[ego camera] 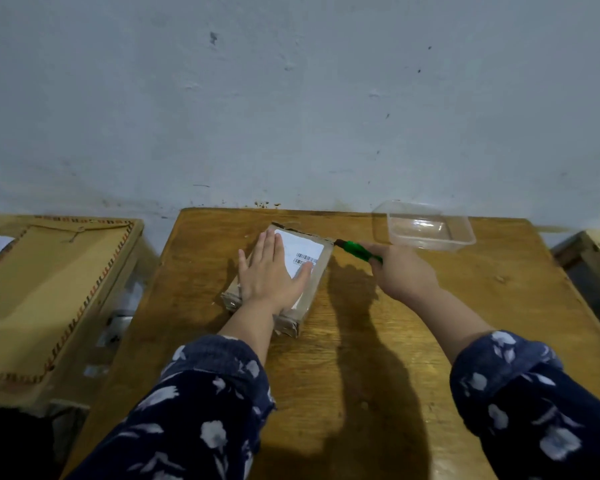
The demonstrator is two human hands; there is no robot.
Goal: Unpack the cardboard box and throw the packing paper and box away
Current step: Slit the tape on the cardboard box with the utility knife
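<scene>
A small taped cardboard box (314,277) with a white shipping label lies in the middle of the wooden table (430,323). My left hand (272,273) rests flat on its top, fingers spread, pressing it down. My right hand (400,271) is closed around a green utility knife (359,250). The knife's tip touches the box's far right corner. The box flaps are closed, so its contents are hidden.
A clear plastic container (426,226) sits at the table's far right, close behind my right hand. A lower tan surface with a stitched border (49,289) stands to the left. Another wooden piece (593,258) is at the right edge. A grey wall rises behind the table.
</scene>
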